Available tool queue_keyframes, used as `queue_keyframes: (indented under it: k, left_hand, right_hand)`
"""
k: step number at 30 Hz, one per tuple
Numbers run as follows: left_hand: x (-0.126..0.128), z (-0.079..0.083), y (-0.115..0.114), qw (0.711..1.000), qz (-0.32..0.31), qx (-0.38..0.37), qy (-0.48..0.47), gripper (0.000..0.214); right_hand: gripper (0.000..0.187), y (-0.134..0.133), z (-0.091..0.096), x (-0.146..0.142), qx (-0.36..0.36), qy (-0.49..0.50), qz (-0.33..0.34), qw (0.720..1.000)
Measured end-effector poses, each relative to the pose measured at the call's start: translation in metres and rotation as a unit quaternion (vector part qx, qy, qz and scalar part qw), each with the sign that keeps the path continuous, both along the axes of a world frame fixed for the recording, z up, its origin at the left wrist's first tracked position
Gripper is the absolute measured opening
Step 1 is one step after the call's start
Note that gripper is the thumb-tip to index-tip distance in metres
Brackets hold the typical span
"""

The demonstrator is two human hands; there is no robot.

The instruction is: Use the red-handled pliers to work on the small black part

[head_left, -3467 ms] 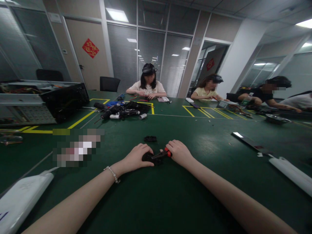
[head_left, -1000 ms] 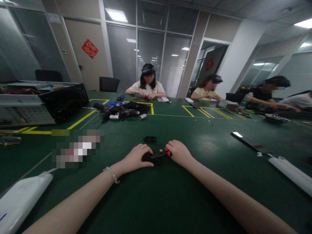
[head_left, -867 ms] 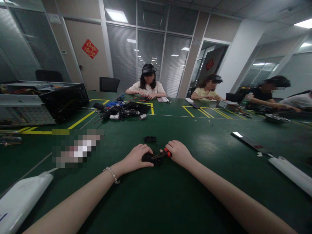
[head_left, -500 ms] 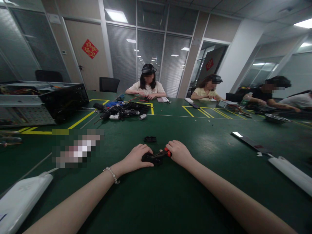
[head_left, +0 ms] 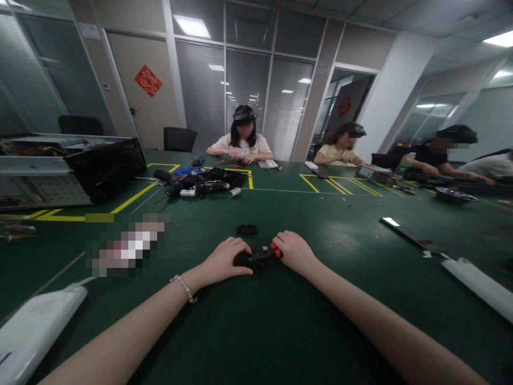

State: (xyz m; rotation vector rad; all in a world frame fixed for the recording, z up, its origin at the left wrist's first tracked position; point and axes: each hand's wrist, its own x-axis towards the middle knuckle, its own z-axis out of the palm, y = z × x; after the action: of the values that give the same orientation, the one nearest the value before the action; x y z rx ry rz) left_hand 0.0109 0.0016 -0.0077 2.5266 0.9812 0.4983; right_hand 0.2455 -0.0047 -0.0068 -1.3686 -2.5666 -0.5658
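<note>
My left hand [head_left: 228, 258] is closed round a small black part [head_left: 242, 260] on the green table, thumb in front and fingers behind. From the right, my right hand [head_left: 294, 250] grips the red handles of a pair of pliers [head_left: 266, 253]. The pliers' dark jaws point left and reach the black part; whether they clamp anything is too small to tell. Just beyond my hands lies a separate black plastic piece [head_left: 246, 229], apart from both.
A pile of tools and black parts [head_left: 200, 181] lies farther back, left of centre. An open computer case [head_left: 72, 171] stands at the left. White power banks [head_left: 44, 329] and a phone [head_left: 406, 232] flank my arms. Several people sit across the table [head_left: 320, 310].
The pliers' jaws have shifted very slightly at the black part. Both hands stay in nearly the same place and keep their holds.
</note>
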Motion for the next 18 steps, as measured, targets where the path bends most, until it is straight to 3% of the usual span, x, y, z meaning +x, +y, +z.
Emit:
queue_keyframes:
  k: [18]
  left_hand:
    - [-0.0006, 0.0007, -0.0001, 1.0, 0.005, -0.009, 0.008, 0.037]
  right_hand:
    - [0.012, 0.0017, -0.0024, 0.0013, 0.006, 0.003, 0.005, 1.0]
